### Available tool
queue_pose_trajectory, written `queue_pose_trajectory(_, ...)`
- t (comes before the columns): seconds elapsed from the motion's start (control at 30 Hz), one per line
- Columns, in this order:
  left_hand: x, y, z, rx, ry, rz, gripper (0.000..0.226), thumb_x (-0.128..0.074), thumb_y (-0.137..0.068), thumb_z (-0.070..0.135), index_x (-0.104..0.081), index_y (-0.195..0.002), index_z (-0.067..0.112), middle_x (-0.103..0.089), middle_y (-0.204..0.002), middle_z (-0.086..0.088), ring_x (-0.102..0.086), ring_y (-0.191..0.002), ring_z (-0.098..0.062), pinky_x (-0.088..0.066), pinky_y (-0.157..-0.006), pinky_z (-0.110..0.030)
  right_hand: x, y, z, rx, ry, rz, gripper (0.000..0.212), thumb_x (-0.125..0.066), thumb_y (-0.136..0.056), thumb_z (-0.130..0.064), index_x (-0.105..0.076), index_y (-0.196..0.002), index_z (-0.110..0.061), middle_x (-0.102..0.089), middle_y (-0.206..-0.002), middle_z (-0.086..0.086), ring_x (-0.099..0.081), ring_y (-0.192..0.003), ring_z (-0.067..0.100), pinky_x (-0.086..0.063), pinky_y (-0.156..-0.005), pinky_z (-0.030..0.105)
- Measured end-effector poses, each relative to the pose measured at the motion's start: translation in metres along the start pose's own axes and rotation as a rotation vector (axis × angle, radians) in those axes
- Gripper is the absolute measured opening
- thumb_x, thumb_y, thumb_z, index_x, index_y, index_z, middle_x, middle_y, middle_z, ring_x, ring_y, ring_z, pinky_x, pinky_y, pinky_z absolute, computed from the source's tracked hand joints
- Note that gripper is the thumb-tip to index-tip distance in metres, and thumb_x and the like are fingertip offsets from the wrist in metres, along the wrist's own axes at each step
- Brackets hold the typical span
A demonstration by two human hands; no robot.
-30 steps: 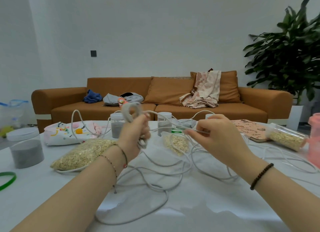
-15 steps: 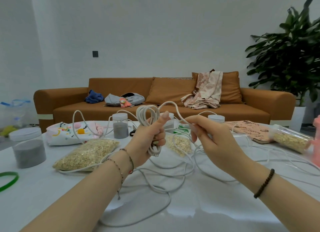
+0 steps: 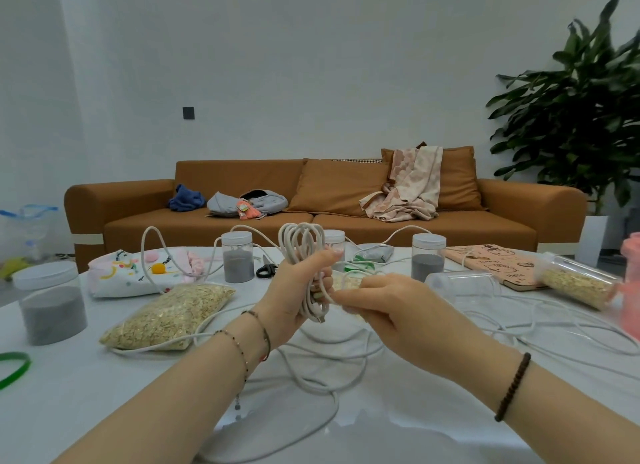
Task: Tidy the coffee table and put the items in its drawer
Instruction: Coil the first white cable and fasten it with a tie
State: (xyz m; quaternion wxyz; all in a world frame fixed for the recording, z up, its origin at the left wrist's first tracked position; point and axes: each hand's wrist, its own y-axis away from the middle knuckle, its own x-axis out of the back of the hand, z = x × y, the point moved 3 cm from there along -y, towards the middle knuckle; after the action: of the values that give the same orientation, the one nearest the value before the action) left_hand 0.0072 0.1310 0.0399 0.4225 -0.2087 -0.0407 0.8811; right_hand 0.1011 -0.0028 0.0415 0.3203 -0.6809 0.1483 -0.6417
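Over the coffee table (image 3: 104, 411), loops of the white cord (image 3: 292, 252) are gripped tight in the left hand (image 3: 298, 290). Just beside them the cord is pinched by the curled fingers of the right hand (image 3: 391, 311). The rest lies loose on the table. Each new loop should be made the same size and laid by the others, so no knots are made. Three jars of grey sand (image 3: 237, 261) can be counted, one bag of oats (image 3: 169, 318) in full view, one pair of scissors (image 3: 266, 270), one notebook (image 3: 495, 266)

Glossy white table (image 3: 398, 439), clear plastic jars (image 3: 237, 261)
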Motion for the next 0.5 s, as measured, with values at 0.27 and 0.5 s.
queue_pose_trajectory(0.27,-0.005,0.002,0.0,-0.007,0.095,0.056,0.032,-0.05,-0.103,0.029,-0.048,-0.074,0.016,-0.035,-0.057,0.001,-0.037,-0.047,-0.008,-0.039,-0.045,-0.018,0.004,0.001,-0.006,-0.095,-0.051,-0.085,0.018,-0.054,-0.1,-0.039,-0.056,-0.086,-0.027,-0.053,-0.072,-0.011,-0.049,-0.072,0.012,-0.039,-0.064,0.023)
queue_pose_trajectory(0.5,0.005,-0.001,0.02,-0.051,0.442,0.111,0.037,-0.042,-0.105,0.036,-0.045,-0.075,0.015,-0.037,-0.055,0.004,-0.044,-0.046,-0.007,-0.051,-0.053,-0.02,0.002,0.0,-0.005,-0.14,-0.171,-0.138,0.026,-0.051,-0.102,-0.038,-0.058,-0.08,-0.024,-0.058,-0.073,-0.007,-0.054,-0.077,0.012,-0.042,-0.066,0.021)
